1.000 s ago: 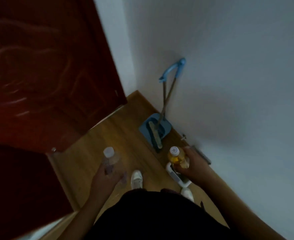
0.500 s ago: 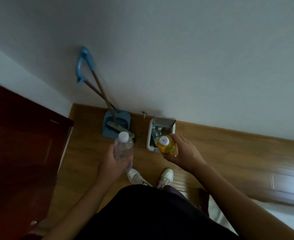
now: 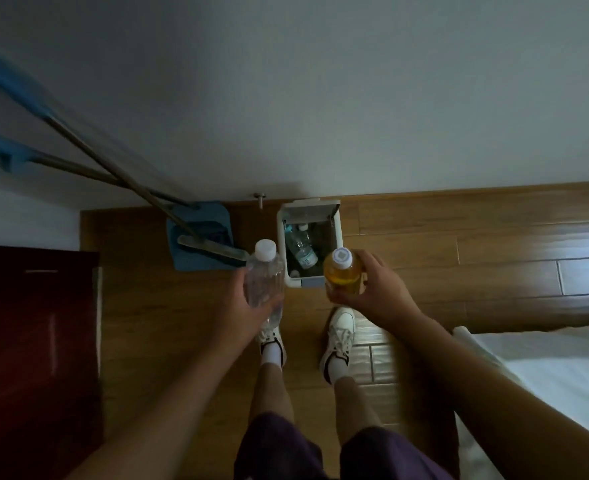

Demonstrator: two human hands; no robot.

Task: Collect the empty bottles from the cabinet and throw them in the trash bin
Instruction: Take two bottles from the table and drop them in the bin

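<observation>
Bottles fill both grips: left hand (image 3: 239, 303) clear bottle (image 3: 264, 277), right hand (image 3: 377, 289) yellow bottle (image 3: 342, 273); trash bin (image 3: 336, 233) contains bottles.

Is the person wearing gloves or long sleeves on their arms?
No. Both the left hand and the right hand are bare, with no gloves, and both forearms show no sleeves, watch or bracelets. No rings are visible.

Left hand (image 3: 239, 304) gripping clear bottle (image 3: 264, 278), right hand (image 3: 377, 289) gripping yellow bottle (image 3: 342, 273), both above open trash bin (image 3: 336, 233) on floor (image 3: 493, 244) against wall. Bottles already inside.
</observation>
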